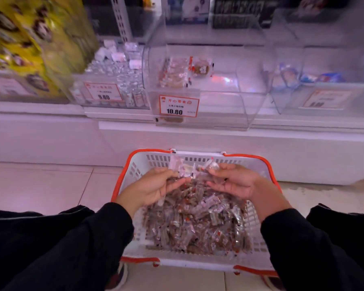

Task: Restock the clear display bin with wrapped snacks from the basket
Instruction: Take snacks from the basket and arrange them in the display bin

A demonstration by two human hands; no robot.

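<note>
A white basket (135, 164) with orange handles stands on the floor, heaped with clear-wrapped brown snacks (198, 223). Above its far half, my left hand (156, 185) and my right hand (233, 181) together hold a bunch of wrapped snacks (189, 170) between them, fingers curled round the wrappers. On the shelf straight ahead stands the clear display bin (219, 106) with a 10.80 price tag (178, 106). Only a few wrapped snacks (177, 72) lie at the bin's back left.
Left of the bin is another clear bin (114, 80) of small white-wrapped items, tagged 9.80. A third clear bin (315, 80) with blue packets is on the right. Yellow bags (25, 38) fill the far left. White tiled floor (51, 185) surrounds the basket.
</note>
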